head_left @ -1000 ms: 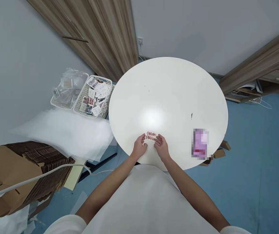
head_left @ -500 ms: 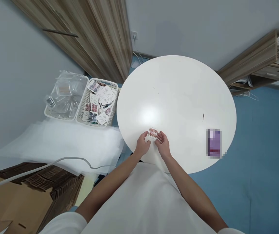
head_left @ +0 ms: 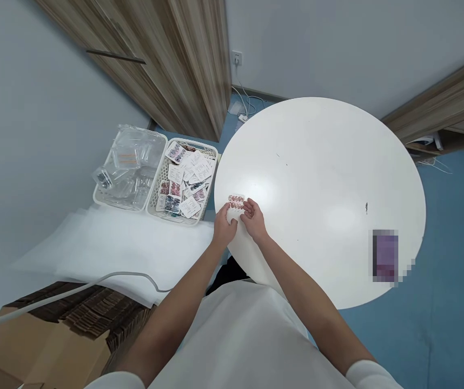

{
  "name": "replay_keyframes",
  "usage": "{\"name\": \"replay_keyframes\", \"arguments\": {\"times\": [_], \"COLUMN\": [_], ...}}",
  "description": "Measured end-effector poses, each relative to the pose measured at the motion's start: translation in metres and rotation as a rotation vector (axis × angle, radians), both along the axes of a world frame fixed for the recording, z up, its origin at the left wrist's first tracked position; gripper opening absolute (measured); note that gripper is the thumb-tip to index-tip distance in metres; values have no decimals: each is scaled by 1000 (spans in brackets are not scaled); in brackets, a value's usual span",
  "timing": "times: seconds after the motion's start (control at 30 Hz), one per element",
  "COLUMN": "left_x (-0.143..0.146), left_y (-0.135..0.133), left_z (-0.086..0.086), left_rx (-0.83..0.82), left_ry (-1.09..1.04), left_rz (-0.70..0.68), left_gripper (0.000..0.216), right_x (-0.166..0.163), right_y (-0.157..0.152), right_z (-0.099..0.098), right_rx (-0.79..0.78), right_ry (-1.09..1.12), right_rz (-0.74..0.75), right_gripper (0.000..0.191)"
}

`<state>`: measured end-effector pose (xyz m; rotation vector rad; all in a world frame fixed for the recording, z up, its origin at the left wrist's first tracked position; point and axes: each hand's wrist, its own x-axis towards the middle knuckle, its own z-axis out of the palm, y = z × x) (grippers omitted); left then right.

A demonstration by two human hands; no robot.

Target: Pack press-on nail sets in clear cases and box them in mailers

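Both hands hold one small card of press-on nails (head_left: 236, 201) above the left edge of the round white table (head_left: 321, 178). My left hand (head_left: 224, 227) pinches the card's near left side. My right hand (head_left: 253, 219) grips its right side with curled fingers. The card shows rows of pink and red nails. A white basket (head_left: 183, 181) with several similar nail cards stands just left of the table, close to my left hand.
A clear plastic bin (head_left: 128, 167) with transparent cases sits beside the basket on white foam sheeting (head_left: 106, 248). Flattened cardboard boxes (head_left: 61, 335) and a grey cable lie at lower left. A blurred purple object (head_left: 385, 255) lies on the table's right side. Wooden cabinets stand behind.
Both hands, with the nail card between them, have shifted left toward the table's edge and the basket. The view has swung to the left as well.
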<state>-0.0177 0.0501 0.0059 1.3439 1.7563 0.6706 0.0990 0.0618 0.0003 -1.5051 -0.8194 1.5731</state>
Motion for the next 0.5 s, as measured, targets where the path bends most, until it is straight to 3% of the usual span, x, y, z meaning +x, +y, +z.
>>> {"name": "replay_keyframes", "arguments": {"times": [0.2,0.5], "left_x": [-9,-14], "left_y": [10,-5], "left_z": [-6,-11], "left_rx": [14,8], "left_ry": [-40,-101], "left_rz": [22,65], "left_gripper": [56,51], "right_x": [-7,-9], "right_y": [11,-2], "right_z": [6,7], "right_rx": [-26,-48], "right_ry": [-3,-24], "right_rz": [-17,-44], "right_gripper": [63,61]}}
